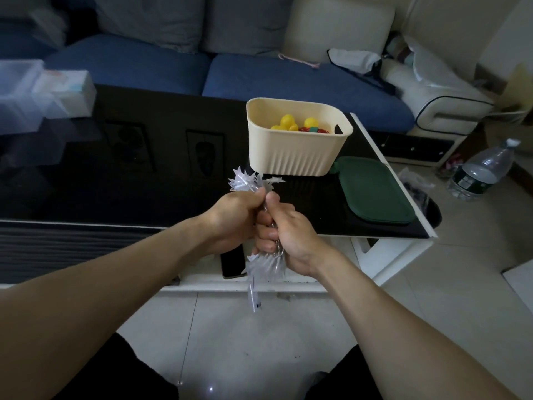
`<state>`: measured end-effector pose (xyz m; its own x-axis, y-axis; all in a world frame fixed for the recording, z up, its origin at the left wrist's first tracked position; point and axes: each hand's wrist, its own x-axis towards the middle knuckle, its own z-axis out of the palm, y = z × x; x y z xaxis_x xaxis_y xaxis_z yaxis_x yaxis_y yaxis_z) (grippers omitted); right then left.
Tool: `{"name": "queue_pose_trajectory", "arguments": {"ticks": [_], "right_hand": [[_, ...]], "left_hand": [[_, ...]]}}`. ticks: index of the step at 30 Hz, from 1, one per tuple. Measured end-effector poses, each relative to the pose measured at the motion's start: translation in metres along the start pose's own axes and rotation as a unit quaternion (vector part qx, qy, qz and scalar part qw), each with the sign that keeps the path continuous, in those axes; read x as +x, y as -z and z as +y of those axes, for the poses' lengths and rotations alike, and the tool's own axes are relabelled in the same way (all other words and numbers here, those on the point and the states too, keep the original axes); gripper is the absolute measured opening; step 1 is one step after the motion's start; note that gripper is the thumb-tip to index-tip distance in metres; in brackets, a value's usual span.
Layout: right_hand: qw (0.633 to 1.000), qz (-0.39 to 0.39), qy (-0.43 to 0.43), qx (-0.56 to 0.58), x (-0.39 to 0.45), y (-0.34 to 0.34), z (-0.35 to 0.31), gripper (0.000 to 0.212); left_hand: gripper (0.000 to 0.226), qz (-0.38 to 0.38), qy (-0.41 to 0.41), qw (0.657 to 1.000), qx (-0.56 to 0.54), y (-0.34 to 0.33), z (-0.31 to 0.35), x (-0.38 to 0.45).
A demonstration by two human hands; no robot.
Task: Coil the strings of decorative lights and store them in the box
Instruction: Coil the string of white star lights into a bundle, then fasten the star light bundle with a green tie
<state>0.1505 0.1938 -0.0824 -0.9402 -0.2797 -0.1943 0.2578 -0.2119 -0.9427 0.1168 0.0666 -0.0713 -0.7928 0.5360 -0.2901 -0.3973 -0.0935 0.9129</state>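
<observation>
A bundled string of white spiky star lights [266, 267] is held upright in front of me, above the table's near edge. My left hand [233, 217] grips its middle from the left, and my right hand [288, 232] grips it from the right, thumb up. White stars stick out above the fists and below them, with a clear end piece dangling. A cream ribbed box [297, 151] stands on the black table beyond the hands. Inside it lie yellow ball lights [287, 122] and a red string.
A dark green lid [375, 192] lies right of the box on the black glass table [129, 174]. A phone [232, 264] sits on the lower white shelf. Clear plastic containers [37, 93] stand at far left. A water bottle [484, 171] stands on the floor; a blue sofa lies behind.
</observation>
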Motion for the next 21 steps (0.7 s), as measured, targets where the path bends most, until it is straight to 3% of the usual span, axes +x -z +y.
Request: {"name": "queue_pose_trajectory", "arguments": {"ticks": [3,5,7,9,10,12,14,16,19,21], "right_hand": [[0.999,-0.040,-0.004,-0.019,0.008,-0.007,0.002,0.049],[0.995,-0.063,0.014,-0.075,0.013,-0.011,0.002,0.045],[0.967,-0.063,0.046,-0.241,0.015,-0.011,-0.002,0.041],[0.912,-0.042,0.061,-0.404,0.015,-0.005,-0.011,0.034],[0.899,-0.029,0.071,-0.431,0.013,0.000,-0.016,0.032],[0.920,-0.012,0.084,-0.384,0.007,0.020,-0.026,0.029],[0.945,0.064,0.106,-0.301,0.004,0.037,-0.032,0.022],[0.945,0.219,0.119,-0.211,0.014,0.060,-0.038,0.018],[0.883,0.406,0.074,-0.225,0.044,0.112,-0.042,0.015],[0.851,0.432,0.030,-0.297,0.062,0.140,-0.042,0.017]], "left_hand": [[0.060,0.033,-0.015,0.999,-0.008,0.004,0.001,-0.006],[0.052,0.065,-0.027,0.997,-0.015,0.011,0.000,-0.008],[0.042,0.087,-0.043,0.995,-0.006,0.016,0.001,-0.009],[0.039,0.102,-0.076,0.992,-0.007,0.021,0.001,-0.007],[0.039,0.103,-0.090,0.991,-0.005,0.020,0.001,-0.005],[0.038,0.109,-0.113,0.988,-0.004,0.014,-0.001,0.002],[0.038,0.125,-0.124,0.984,0.006,0.010,-0.002,0.012],[0.037,0.132,-0.123,0.983,-0.021,0.008,-0.002,0.020],[0.037,0.151,-0.097,0.980,-0.079,0.005,0.003,0.030],[0.038,0.150,-0.081,0.980,-0.101,0.000,0.007,0.036]]}}
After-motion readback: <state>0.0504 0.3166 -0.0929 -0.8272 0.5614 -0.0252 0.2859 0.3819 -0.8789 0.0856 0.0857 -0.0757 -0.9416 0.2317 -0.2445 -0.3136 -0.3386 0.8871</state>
